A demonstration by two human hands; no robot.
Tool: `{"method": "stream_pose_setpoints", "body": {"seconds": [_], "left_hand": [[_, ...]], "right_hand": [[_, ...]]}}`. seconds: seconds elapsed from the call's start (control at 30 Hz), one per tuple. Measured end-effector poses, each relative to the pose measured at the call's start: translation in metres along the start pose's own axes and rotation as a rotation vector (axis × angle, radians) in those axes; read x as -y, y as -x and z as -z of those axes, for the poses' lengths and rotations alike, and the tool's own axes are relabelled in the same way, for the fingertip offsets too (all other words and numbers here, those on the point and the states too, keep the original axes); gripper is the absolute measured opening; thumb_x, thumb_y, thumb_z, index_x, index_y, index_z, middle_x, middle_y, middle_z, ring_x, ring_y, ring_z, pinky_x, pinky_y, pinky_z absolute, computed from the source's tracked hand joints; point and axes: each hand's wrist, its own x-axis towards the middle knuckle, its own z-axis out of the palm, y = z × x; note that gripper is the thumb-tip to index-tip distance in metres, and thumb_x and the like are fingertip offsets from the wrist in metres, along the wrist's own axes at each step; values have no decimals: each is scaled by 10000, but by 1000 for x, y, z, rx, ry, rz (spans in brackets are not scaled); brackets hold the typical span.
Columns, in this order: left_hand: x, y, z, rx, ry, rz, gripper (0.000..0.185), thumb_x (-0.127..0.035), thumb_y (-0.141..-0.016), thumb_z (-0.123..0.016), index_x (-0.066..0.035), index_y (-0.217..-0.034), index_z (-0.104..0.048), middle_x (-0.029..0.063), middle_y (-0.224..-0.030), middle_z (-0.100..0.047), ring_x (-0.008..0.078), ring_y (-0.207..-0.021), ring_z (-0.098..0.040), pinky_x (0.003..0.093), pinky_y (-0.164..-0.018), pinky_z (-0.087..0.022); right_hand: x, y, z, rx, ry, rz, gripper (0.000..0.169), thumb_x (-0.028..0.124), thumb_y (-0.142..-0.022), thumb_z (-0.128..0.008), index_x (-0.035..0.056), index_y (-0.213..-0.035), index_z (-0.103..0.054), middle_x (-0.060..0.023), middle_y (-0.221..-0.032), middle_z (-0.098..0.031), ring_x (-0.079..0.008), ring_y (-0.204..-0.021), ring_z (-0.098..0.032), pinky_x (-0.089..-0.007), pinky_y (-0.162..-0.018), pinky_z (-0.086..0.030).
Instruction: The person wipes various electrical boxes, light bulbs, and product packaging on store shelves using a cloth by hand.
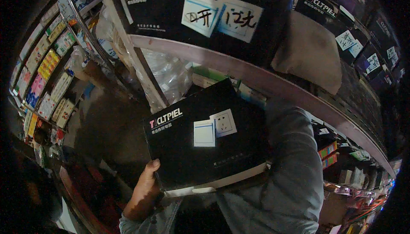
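A black cardboard box [185,163] with a printed wall switch and socket on its lid is held up before me, tilted. My left hand [146,187] grips its lower left side, the thumb along the edge. A sleeved arm [291,144] reaches along the box's right side; my right hand is out of view, hidden behind the box or beyond it. The box's pale lower rim shows along its near edge. Just above stands a larger-looking black box [160,13] of the same make, with handwriting on its printed switch pictures, on a shelf.
The shelf edge [205,51] crosses above the held box, with a metal post [141,61] at its left. Clear plastic wrapping [166,70] lies behind. More black boxes [349,38] stand at right, beyond a brownish flat piece [310,51]. Packaged goods [48,64] fill a rack at far left.
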Motion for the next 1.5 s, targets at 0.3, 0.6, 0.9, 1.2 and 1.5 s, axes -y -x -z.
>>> {"method": "stream_pose_setpoints", "body": {"seconds": [0.3,0.6,0.9,1.2,1.5], "left_hand": [[-15,-20,-3,185,-99,8,613,-302,-721,-585,-15,-1223,-383,159,-1123,-507,280,-988,-526,388,-855,-433],[-30,-53,-58,442,-247,187,535,-354,-779,-537,-31,-1192,-431,127,-1128,-526,253,-1025,-517,368,-863,-425],[-5,-133,-85,1226,-529,-473,798,-4,-579,-733,-131,-1252,-322,104,-1272,-372,239,-1132,-413,405,-945,-358],[-21,-132,-188,809,-330,271,829,-295,-591,-704,-142,-1288,-282,104,-1310,-321,299,-1207,-294,522,-944,-276],[-9,-200,-236,717,-249,366,593,-546,-642,-618,-142,-1059,-501,94,-1012,-491,281,-903,-475,513,-839,-333]], "right_hand": [[-14,30,38,-165,-202,-44,376,173,-819,-534,9,-1144,-441,-114,-1032,-533,-235,-883,-548,-341,-735,-465],[-16,95,141,-536,-782,-135,376,177,-827,-523,6,-1149,-434,-115,-1031,-533,-239,-883,-547,-342,-735,-464],[-28,227,184,-920,-1379,-257,376,182,-834,-513,3,-1154,-427,-116,-1030,-533,-242,-883,-546,-343,-736,-464],[-35,352,143,-655,-1431,-60,385,297,-859,-445,15,-1122,-463,-86,-1011,-552,-187,-876,-540,-288,-747,-447],[-29,267,79,-332,-1505,-274,431,410,-832,-484,41,-1051,-525,-76,-960,-572,-188,-832,-550,-278,-723,-454]]}}
